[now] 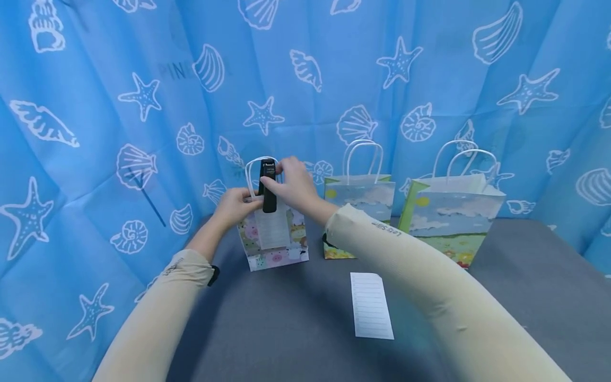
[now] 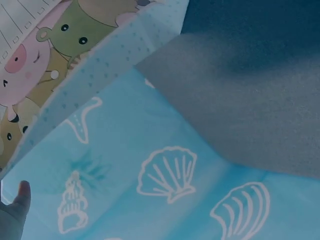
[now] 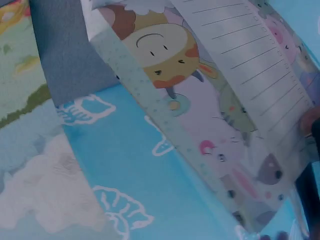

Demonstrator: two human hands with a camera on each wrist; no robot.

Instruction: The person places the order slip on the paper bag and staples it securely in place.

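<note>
Head view: right grip [image 1: 295, 183] holds black stapler [image 1: 269, 199], left grip [image 1: 234, 207] pinches bag [image 1: 298, 233], sleeve [image 1: 420, 265] reads "LetsSlim".

Stapler [image 1: 269, 199] — lettering [image 1: 270, 170] too small

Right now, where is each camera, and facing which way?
Head: on the head, looking forward-down at the black stapler; left hand, right hand, sleeves show.
Left wrist: on that wrist, facing animal-print paper bag, seashell curtain; one fingertip shows.
Right wrist: likewise, facing bag and lined paper; fingertip at right edge.
Wrist views share bag and curtain.
</note>
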